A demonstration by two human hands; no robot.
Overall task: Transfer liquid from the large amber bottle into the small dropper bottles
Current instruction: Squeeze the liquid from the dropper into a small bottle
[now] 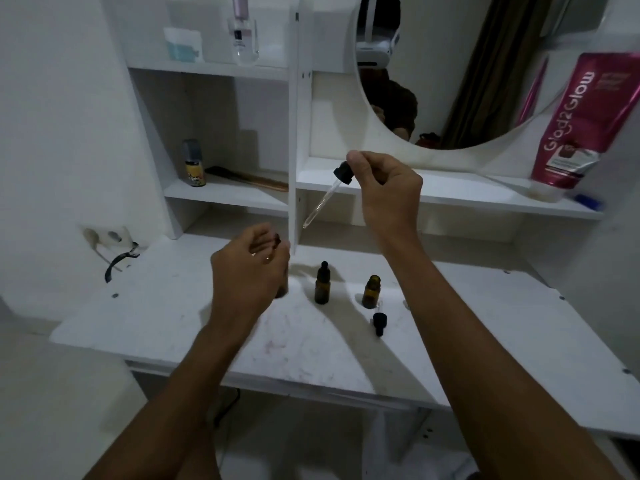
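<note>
My right hand (pixel 384 183) pinches the black cap of a glass dropper (pixel 323 197), held up in the air with its tip slanting down to the left. My left hand (pixel 247 268) is curled round the large amber bottle (pixel 281 287), which stands on the white table and is mostly hidden behind the hand. To its right stands a small capped dropper bottle (pixel 322 284). Further right is a small open amber bottle (pixel 371 292), with a loose black dropper cap (pixel 379 323) lying in front of it.
White table (pixel 207 327) below white shelves. A small can (pixel 194 163) and a brush sit on the left shelf; a pink tube (pixel 575 129) leans at right by a round mirror (pixel 467 74). A wall socket (pixel 105 236) and cable are at left.
</note>
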